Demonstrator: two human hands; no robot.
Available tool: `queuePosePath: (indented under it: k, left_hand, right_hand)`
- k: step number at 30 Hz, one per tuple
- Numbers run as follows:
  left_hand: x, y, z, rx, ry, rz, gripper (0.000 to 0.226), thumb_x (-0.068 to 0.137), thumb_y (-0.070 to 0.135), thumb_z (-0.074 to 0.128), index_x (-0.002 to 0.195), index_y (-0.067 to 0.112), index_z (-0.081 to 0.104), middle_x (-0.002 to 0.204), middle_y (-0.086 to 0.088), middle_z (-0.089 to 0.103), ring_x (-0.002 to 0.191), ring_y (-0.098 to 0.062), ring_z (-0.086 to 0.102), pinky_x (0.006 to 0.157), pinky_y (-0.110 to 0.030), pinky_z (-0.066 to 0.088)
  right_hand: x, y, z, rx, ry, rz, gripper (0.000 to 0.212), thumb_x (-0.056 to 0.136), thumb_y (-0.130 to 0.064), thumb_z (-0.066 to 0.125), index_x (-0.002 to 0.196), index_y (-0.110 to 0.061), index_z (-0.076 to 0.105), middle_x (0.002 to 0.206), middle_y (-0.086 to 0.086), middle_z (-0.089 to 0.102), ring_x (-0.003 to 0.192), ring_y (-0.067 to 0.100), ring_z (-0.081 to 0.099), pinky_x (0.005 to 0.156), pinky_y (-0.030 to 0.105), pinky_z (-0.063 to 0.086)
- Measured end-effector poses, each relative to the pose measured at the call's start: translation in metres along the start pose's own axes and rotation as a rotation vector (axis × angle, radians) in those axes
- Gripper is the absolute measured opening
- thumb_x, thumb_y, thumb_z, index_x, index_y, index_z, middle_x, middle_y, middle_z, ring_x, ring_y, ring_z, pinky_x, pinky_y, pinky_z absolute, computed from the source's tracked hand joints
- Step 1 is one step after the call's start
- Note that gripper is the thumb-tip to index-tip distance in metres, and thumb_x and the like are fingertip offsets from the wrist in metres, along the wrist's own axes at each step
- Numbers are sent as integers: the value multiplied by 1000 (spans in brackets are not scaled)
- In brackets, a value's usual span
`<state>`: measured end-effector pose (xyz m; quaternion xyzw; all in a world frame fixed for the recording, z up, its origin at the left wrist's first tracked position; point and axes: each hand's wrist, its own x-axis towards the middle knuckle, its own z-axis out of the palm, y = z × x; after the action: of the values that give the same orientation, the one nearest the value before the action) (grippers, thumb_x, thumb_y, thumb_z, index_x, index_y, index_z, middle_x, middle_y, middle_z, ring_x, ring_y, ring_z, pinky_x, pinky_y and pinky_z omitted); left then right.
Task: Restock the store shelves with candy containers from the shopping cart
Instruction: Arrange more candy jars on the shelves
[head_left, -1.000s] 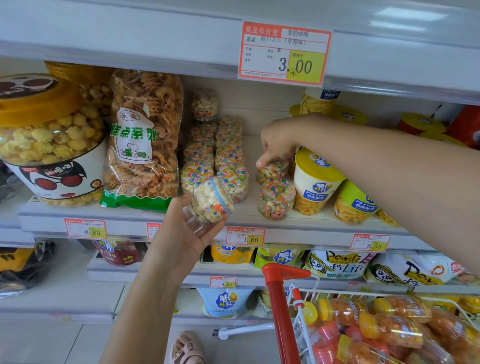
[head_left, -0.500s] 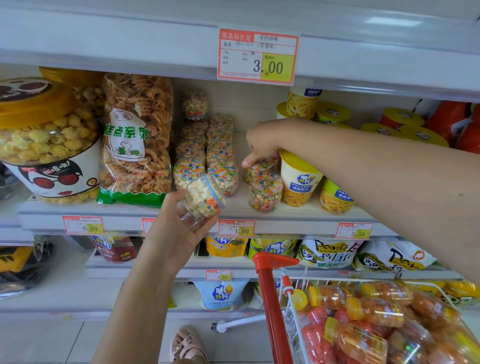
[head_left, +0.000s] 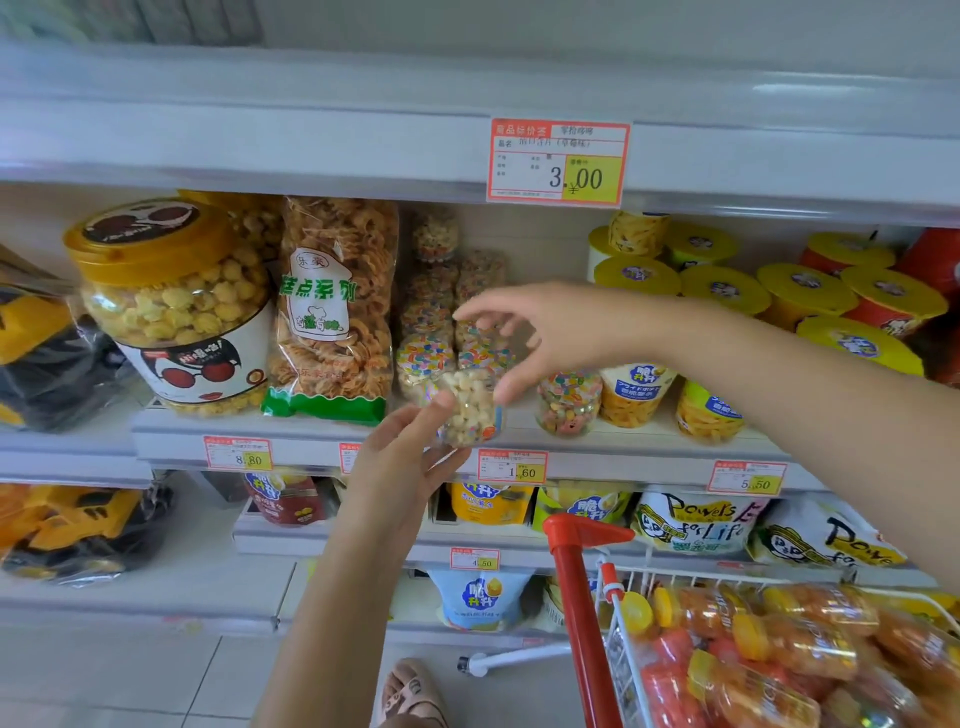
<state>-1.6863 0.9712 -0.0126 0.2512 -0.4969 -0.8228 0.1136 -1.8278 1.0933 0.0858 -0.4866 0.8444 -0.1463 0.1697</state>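
My left hand (head_left: 402, 462) holds a small clear candy container (head_left: 470, 408) of pale round sweets in front of the middle shelf (head_left: 639, 452). My right hand (head_left: 540, 338) hovers just above it with fingers spread, its thumb tip at the container's upper right edge. Behind them stand rows of small jars of coloured candy (head_left: 426, 358), and one such jar (head_left: 569, 402) stands alone at the shelf front. The shopping cart (head_left: 587, 587), with a red handle post, sits at the lower right and holds several orange and red candy containers (head_left: 779, 654).
A big popcorn tub (head_left: 171, 306) and a bag of twisted snacks (head_left: 332, 306) fill the shelf's left. Yellow-lidded cups (head_left: 727, 291) crowd the right. Snack bags (head_left: 696, 519) lie on the lower shelf. A sandalled foot (head_left: 413, 691) shows on the floor.
My right hand has left the coloured jar at the shelf's middle and moved left and down to the container in my left hand. My left hand has lifted the container slightly.
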Motion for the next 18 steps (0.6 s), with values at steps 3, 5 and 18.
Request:
queuePosePath:
  k: [3,5,18]
  left_hand:
    - [-9,1,11,89,2,42,80,66,39,84,127,2,49,122,-15,59,100,-22,67,79,-29,58]
    - [-16,0,21,169,-11,104,68,69,38,80,123,7,51,116,-12,62,92,-18,68,74,-27,59]
    - [4,8,16,554,-24,457,30,95,18,54,120,35,58,124,9,59,110,-7,57,86,-20,45]
  right_hand:
    - [-22,-13,30,-134,25,-105,96,62,-48,83,143,-32,34,139,-7,44,123,9,43,97,22,37]
    - [-27,-11,44,-192,128,-133,89,61,-49,83,136,-27,42,125,-6,50,114,11,48,93,24,40]
    - [8,14,33,343,512,332,78,65,-47,82,129,-19,49,119,-8,55,107,15,56,86,27,46]
